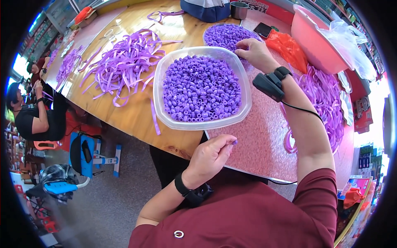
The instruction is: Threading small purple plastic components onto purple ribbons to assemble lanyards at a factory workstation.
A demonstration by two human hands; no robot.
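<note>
My left hand (210, 156) is closed in front of my body, near the table's edge. A small purple bead (235, 142) shows at the tips of its thumb and forefinger. My right hand (257, 53) is at the near right rim of a round clear bowl (253, 32) full of purple beads (226, 34), its thumb and forefinger pressed together. What they pinch, if anything, is too small to make out. Between my hands and the far side stands a square white plastic tub (161, 108), filled with small hollow purple beads (200, 89).
Purple ribbon strips (124, 62) lie heaped on the wooden table (173, 142) at left. Another ribbon heap (320, 103) covers the pink tabletop (248, 144) at right. Behind are a pink basin (316, 41), red plastic bag (287, 49), phone (263, 29) and metal cup (239, 10). A person (33, 109) sits left.
</note>
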